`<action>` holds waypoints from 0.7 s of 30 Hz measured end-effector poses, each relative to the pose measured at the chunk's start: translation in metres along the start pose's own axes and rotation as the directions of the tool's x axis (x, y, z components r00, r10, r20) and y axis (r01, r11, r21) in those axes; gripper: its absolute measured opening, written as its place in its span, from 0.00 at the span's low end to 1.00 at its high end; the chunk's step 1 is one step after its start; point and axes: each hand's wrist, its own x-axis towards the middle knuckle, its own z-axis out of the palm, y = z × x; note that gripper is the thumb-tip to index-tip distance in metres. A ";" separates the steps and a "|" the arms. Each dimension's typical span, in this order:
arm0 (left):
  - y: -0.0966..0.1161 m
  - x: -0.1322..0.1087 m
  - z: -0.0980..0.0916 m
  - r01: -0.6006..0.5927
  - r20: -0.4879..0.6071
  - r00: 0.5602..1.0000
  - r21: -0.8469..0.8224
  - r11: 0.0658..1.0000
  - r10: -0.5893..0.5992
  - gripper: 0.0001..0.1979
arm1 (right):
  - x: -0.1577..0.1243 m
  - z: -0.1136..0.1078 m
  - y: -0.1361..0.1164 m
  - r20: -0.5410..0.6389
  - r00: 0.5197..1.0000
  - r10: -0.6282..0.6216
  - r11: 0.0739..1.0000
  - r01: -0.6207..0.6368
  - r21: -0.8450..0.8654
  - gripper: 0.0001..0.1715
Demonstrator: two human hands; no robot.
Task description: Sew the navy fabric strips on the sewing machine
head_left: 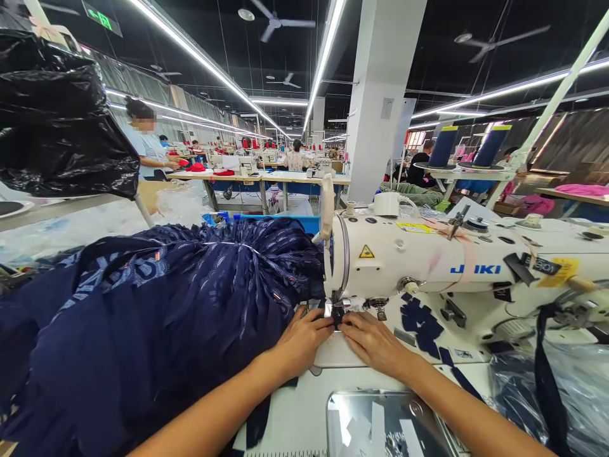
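Note:
Both hands meet at the needle end of a white JUKI sewing machine (380, 254). Between their fingertips lies a small piece of navy fabric (338, 315), under the presser foot (328, 309). My left hand (301, 341) holds the fabric from the left with bent, closed fingers. From the right, my right hand (375, 339) pinches it close to the needle area. Most of the piece is hidden by fingers and machine parts. A large gathered bundle of navy garments (157, 330) with lace bands rests against the left side of my left hand.
Small navy fabric pieces (421, 324) lie on the machine bed to the right. A metal tray (333, 419) with paper strips sits in front. Clear plastic bags (580, 387) are at the right, thread cones (492, 146) behind. Other people work at machines farther back.

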 end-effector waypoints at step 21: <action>-0.012 0.019 0.001 0.017 -0.100 0.995 0.096 0.995 -0.008 0.17 | 0.017 0.018 0.028 0.037 0.943 0.329 0.943 -0.331 0.039 0.20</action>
